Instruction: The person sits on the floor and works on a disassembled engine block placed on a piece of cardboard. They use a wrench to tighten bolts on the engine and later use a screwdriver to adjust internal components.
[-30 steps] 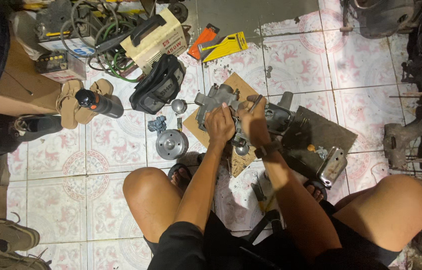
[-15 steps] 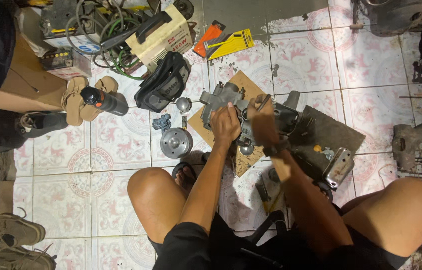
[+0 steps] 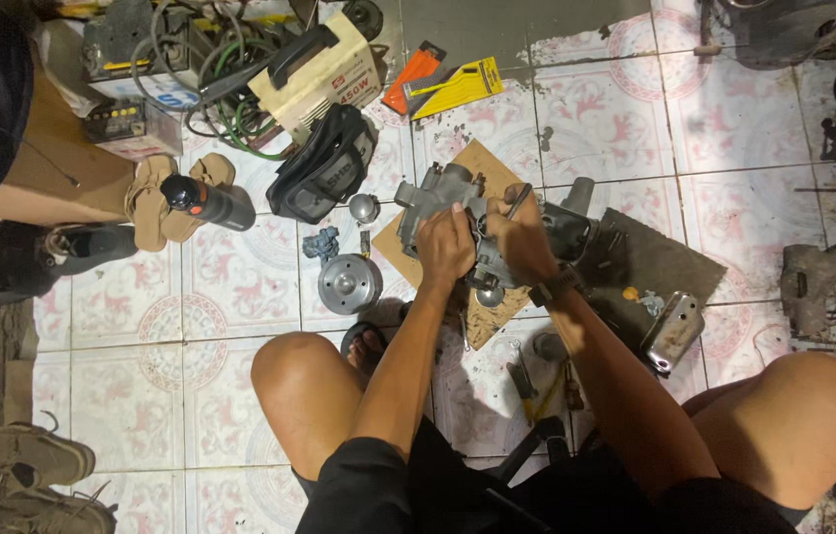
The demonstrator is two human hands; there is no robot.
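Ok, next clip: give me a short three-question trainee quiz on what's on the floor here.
1. True or false: both hands rest on the grey metal engine part.
2. What lies under that part: (a) brown board, (b) towel, (c) tray?
3. What round thing sits left of the board, near the left knee?

Key: 1. True: left hand and right hand are on it. 2. (a), the brown board. 3. A grey metal pulley-like disc.

Setting: informal repair workshop on a patterned tile floor (image 3: 240,297). Evidence: grey metal engine part (image 3: 443,193) on a cardboard sheet (image 3: 482,163); round metal pulley (image 3: 349,284); cream welding machine (image 3: 324,74) with tangled cables (image 3: 210,69); small battery (image 3: 131,129); yellow and orange tool packs (image 3: 443,84); loose hand tools (image 3: 537,381); further machine castings (image 3: 824,272) along the edge.
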